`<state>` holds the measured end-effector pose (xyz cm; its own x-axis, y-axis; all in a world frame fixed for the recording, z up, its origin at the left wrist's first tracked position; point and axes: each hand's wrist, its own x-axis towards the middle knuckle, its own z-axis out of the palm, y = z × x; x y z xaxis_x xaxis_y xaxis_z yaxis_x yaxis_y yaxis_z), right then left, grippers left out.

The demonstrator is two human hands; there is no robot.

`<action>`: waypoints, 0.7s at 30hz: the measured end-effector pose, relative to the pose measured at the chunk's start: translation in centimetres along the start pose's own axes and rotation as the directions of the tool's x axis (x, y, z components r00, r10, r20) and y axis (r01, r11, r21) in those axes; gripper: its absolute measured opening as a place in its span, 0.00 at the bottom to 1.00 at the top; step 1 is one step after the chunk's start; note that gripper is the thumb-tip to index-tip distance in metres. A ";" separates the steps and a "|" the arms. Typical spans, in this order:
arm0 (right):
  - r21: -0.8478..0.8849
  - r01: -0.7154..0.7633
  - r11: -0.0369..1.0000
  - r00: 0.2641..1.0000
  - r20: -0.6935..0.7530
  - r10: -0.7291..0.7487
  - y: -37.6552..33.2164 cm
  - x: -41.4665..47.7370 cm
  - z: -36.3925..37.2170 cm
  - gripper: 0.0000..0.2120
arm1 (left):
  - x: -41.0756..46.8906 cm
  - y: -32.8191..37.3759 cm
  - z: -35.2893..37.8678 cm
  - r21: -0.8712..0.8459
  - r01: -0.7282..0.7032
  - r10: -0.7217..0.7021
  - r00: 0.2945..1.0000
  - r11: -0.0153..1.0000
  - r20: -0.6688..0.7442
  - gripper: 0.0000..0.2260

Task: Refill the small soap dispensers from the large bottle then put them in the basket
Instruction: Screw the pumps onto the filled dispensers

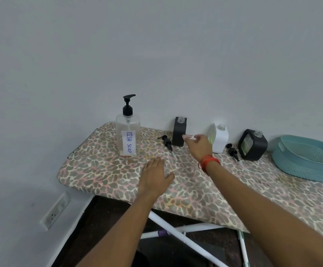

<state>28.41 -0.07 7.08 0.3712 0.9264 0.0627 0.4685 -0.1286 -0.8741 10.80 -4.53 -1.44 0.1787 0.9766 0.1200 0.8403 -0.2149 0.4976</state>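
The large clear bottle [128,135], labelled DISH SOAP and topped with a black pump, stands at the board's back left. Along the wall stand three small dispensers with their necks uncapped: a tall black one [179,132], a white one [220,138] and a squat black one [252,145]. Two black pumps lie on the board, one [166,142] beside the tall dispenser and one [232,151] beside the squat one. My right hand [198,144] hovers between the tall black and white dispensers, pinching a small white piece, apparently a pump head. My left hand [154,176] rests flat on the board.
A teal plastic basket [291,166] sits at the board's right end. The leopard-print ironing board [103,170] stands against a grey wall. White legs cross under it above a dark floor. A wall socket [55,211] is low on the left.
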 end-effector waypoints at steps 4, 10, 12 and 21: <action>-0.154 -0.011 0.988 0.992 0.122 0.030 -4.1 4.1 1.2 0.35 | 0.2 -0.2 0.1 -0.004 -0.014 0.014 0.999 1.000 -0.046 0.33; -0.246 -0.043 0.968 0.990 0.119 0.074 -5.5 6.9 3.4 0.29 | 0.2 -0.3 0.3 -0.035 -0.008 0.005 0.997 0.999 -0.071 0.33; -0.264 -0.044 0.963 0.994 0.088 0.070 -5.2 7.1 3.5 0.25 | 0.3 -0.4 0.4 -0.051 -0.004 0.000 0.997 0.999 -0.076 0.33; -0.203 0.067 0.977 0.994 0.102 -0.047 -4.8 5.4 -0.8 0.16 | 0.0 0.1 -0.2 -0.146 0.037 -0.054 0.992 0.989 -0.114 0.35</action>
<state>28.79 5.30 11.99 0.2649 0.9628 0.0541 0.6450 -0.1352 -0.7521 10.76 -4.51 -1.27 0.0734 0.9791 0.1899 0.7630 -0.1777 0.6215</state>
